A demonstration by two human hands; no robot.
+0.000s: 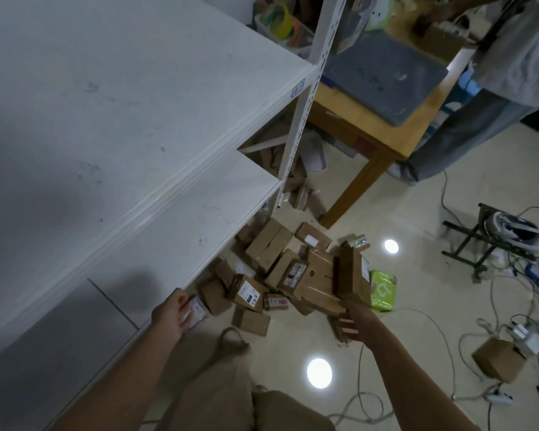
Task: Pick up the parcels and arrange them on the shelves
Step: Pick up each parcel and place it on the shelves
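My right hand [350, 326] cups under a stack of brown cardboard parcels [352, 275], fingers spread beneath; the top box stands nearly on edge, long axis running away from me, label face turned right. My left hand [176, 312] closes partly round a small parcel [198, 309] with a glossy white label, just beside the lower shelf [181, 231] edge. More flat, rectangular cartons [268, 244] lie heaped on the shiny tiled floor [402, 306], pointing every way. A green packet [381, 290] lies beside them. The shelves are matte white boards, scuffed. A wooden surface [371, 135] stands beyond.
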